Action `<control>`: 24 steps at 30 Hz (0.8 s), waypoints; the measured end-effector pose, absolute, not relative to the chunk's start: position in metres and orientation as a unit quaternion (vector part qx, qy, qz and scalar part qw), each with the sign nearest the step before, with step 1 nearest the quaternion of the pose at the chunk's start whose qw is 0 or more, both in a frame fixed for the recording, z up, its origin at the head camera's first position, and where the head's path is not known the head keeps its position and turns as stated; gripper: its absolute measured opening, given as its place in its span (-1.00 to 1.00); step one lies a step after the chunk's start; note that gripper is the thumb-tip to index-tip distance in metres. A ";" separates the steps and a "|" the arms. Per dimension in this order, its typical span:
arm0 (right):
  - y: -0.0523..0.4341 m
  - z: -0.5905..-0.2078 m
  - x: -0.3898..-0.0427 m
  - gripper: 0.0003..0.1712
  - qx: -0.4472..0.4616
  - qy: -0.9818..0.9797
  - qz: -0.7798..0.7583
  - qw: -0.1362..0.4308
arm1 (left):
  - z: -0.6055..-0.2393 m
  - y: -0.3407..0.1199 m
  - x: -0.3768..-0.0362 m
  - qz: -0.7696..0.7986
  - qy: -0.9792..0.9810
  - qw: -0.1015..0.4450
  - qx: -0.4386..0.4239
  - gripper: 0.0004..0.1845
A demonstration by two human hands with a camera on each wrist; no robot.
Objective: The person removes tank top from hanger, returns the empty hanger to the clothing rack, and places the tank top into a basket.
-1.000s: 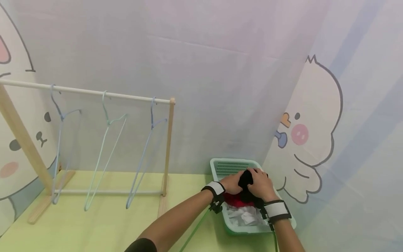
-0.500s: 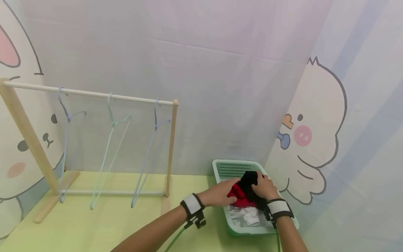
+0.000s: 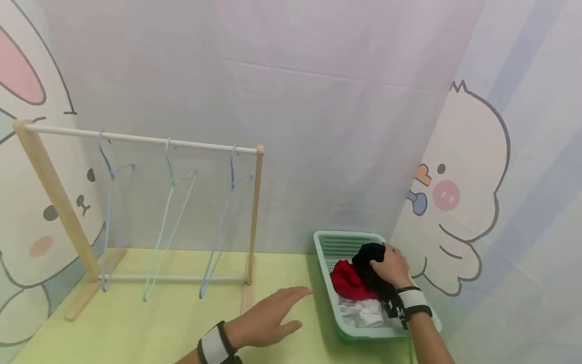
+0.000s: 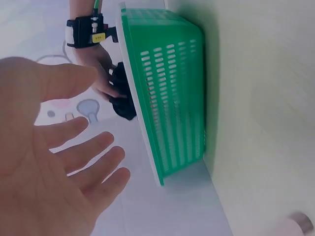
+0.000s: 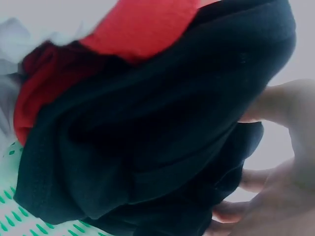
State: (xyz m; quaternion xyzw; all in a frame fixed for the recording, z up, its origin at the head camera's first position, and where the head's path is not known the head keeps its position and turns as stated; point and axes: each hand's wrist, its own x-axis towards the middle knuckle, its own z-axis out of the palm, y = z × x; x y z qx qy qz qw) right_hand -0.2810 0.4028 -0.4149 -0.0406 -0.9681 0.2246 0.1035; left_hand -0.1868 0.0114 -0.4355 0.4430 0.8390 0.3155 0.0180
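My right hand grips a bunched black cloth garment at the right side of the green plastic basket. In the right wrist view, thumb and fingers lie on both sides of the black cloth. Beside it a red garment lies in the basket, with white cloth nearer the front. My left hand is held over the table left of the basket, holding nothing. Its fingers are spread and slightly bent in the left wrist view, apart from the basket's perforated wall.
A wooden rack with a white rail stands to the left on the yellow-green table. Two bluish hangers and one mint hanger hang from it. Printed cloth walls enclose the back and right.
My left hand has let go of the black garment and drawn left out of the basket. The right hand stays on the black garment. The red garment is now more exposed.
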 end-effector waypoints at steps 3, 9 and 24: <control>0.403 -0.415 -0.279 -0.08 -0.038 -0.966 0.230 0.111 | -0.440 -0.008 -0.180 0.313 0.844 -0.016 0.434 -0.35; 0.386 -0.407 -0.263 -0.17 0.002 -0.960 0.215 0.179 | -0.452 -0.042 -0.168 0.283 0.860 -0.116 0.409 -0.36; 0.270 -0.416 -0.196 -0.16 0.173 -0.924 0.201 0.275 | -0.467 -0.095 -0.158 0.234 0.915 -0.215 0.249 -0.32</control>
